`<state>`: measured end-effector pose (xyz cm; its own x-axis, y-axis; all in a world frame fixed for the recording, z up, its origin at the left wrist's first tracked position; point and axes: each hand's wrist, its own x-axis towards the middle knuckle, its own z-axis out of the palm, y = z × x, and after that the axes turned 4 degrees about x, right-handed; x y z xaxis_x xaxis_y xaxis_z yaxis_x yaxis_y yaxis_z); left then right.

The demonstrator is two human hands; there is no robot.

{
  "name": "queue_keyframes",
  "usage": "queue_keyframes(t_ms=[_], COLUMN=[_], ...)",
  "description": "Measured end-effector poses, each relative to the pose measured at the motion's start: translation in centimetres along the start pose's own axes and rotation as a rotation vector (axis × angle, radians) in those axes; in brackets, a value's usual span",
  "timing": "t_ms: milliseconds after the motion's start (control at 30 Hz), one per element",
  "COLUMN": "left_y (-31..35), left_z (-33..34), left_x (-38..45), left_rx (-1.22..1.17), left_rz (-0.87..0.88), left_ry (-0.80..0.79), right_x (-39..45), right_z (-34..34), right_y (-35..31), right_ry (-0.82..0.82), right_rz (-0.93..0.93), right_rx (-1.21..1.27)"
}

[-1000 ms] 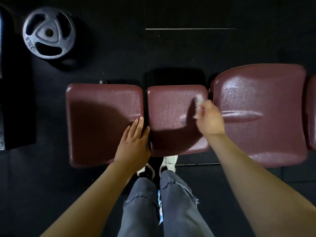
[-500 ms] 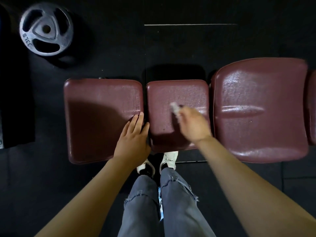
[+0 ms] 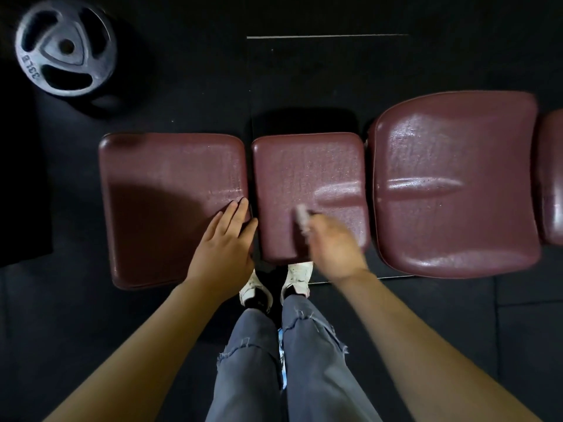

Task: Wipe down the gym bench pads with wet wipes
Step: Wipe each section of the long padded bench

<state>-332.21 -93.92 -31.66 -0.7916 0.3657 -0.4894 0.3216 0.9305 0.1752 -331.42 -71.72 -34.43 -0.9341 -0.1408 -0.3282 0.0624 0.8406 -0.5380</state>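
Observation:
Three maroon bench pads lie side by side below me: a left pad [image 3: 170, 184], a narrower middle pad [image 3: 307, 172] and a larger right pad [image 3: 457, 153] that shines wet. My right hand [image 3: 335, 248], blurred by motion, holds a crumpled white wet wipe [image 3: 301, 216] against the near part of the middle pad. My left hand [image 3: 224, 245] rests flat with straight fingers on the left pad's right edge, beside the gap.
A grey weight plate [image 3: 65, 48] lies on the black rubber floor at the far left. A further maroon pad [image 3: 553, 178] shows at the right edge. My legs in grey jeans and white shoes [image 3: 297, 277] stand just in front of the bench.
My right hand with the wipe has swept from the middle pad's far right corner leftward and toward me. The left hand has stayed in place.

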Motion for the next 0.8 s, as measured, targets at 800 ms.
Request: queue_keyframes(t_ms=[800], left_y=[-0.3], left_z=[1.1], left_x=[-0.2], left_rx=[-0.074], left_rz=[0.022], left_ry=[0.006], right_x=[-4.7], right_z=[0.5], right_y=[4.4], right_ry=[0.391], right_rz=[0.54], right_rx=[0.153])
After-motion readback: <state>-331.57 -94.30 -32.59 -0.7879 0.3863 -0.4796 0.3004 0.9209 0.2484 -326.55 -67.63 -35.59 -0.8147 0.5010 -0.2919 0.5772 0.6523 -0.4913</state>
